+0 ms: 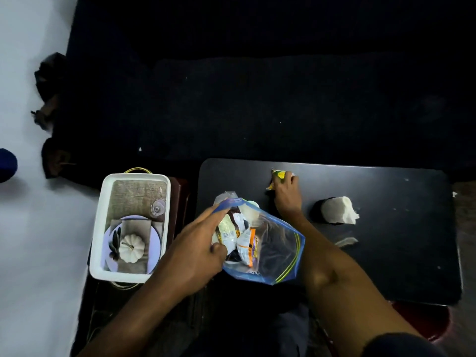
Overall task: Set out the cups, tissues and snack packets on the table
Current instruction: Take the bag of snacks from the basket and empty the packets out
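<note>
While L hand (195, 249) holds bag (278, 253): R hand (287, 194) w/ packet (279, 174).

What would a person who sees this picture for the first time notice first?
Probably the clear plastic bag of snack packets at the table's near edge, held open by the left hand. Beyond it, the right hand presses a yellow packet onto the black table. To the left sits a white tray.

I take this for a home living room: a dark sofa (257, 94) sits behind my small black desk (386, 253), with a white box (99, 253) picturing a table setting beside it
</note>
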